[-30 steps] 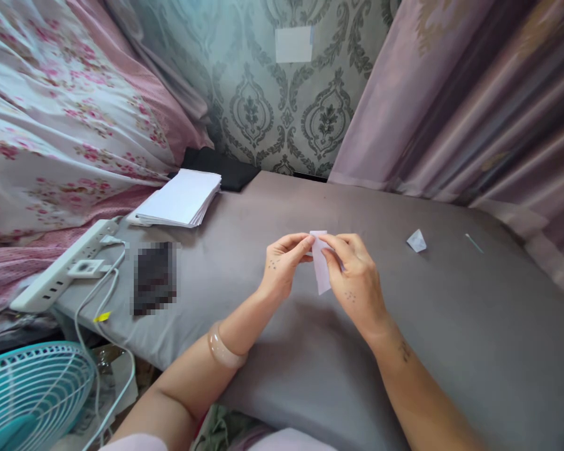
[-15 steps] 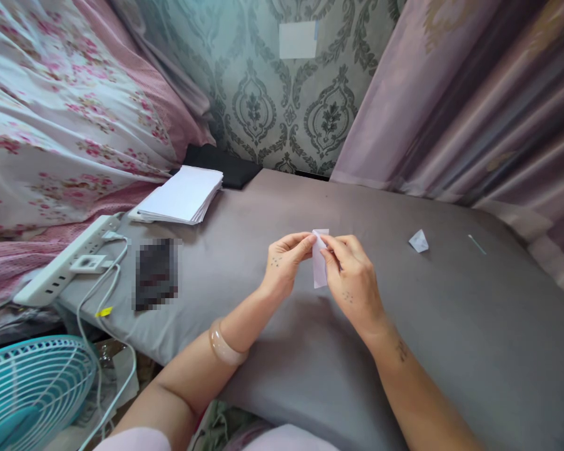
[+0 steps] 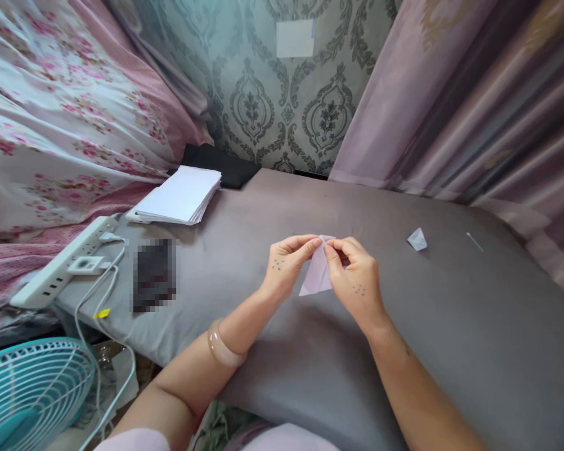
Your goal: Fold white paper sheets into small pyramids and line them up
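Between my two hands is a small sheet of pale pinkish paper (image 3: 316, 275), folded, with a crease down its length. My left hand (image 3: 286, 262) pinches its top edge between thumb and fingers. Close against it, my right hand (image 3: 354, 269) grips the same top edge with thumb and forefinger and covers the paper's right side. The lower end hangs free above the grey-covered surface (image 3: 272, 207). To the right of my hands lies a small folded piece of white paper (image 3: 417, 239).
A stack of white paper (image 3: 181, 194) lies at the back left, before a black cloth-like item (image 3: 225, 166). A power strip (image 3: 66, 263) with cables runs along the left edge, near a blurred dark object (image 3: 154, 275). A teal fan (image 3: 32, 394) stands lower left; a thin stick (image 3: 474, 241) lies far right.
The paper has gone from a narrow strip to a wider, partly opened shape, its lower end swung left. My right hand's fingers have shifted their pinch at the top edge.
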The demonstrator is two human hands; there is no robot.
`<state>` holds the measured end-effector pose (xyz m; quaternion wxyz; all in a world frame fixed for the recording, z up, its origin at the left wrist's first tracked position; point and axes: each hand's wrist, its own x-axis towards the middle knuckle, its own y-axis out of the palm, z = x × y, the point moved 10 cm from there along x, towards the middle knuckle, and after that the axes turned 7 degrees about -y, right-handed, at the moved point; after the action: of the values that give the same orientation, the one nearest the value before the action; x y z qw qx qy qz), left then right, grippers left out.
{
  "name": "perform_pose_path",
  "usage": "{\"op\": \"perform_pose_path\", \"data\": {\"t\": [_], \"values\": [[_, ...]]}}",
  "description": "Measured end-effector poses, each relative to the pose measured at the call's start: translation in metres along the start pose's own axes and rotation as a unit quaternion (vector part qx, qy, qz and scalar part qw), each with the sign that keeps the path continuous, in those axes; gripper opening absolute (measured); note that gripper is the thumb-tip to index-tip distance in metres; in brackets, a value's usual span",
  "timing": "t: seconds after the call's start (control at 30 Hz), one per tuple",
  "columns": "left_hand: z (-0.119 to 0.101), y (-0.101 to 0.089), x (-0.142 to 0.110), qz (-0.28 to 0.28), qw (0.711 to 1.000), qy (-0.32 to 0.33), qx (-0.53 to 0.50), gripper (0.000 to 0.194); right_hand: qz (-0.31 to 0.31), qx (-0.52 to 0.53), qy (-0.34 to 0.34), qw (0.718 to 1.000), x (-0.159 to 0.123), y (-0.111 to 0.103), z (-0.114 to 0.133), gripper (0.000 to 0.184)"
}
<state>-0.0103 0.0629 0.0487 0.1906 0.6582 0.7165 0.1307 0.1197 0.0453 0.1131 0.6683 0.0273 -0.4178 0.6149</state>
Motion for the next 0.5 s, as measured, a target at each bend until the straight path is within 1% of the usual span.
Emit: {"op": "perform_pose_path", "data": {"t": [0.1,0.27,0.5], "values": [[0.002,0.003,0.000,0.015,1.000,-0.006,-0.007,0.019,0.013,0.003,0.012,1.000,0.000,0.002,-0.004,0.015],[0.008,0.006,0.001,0.043,0.998,-0.032,-0.044,0.020,0.035,-0.032,-0.001,0.999,0.000,0.003,-0.001,0.016],[0.011,0.007,0.002,0.053,0.996,-0.047,-0.057,0.020,0.057,-0.081,-0.018,0.995,0.001,0.001,0.004,0.018]]}}
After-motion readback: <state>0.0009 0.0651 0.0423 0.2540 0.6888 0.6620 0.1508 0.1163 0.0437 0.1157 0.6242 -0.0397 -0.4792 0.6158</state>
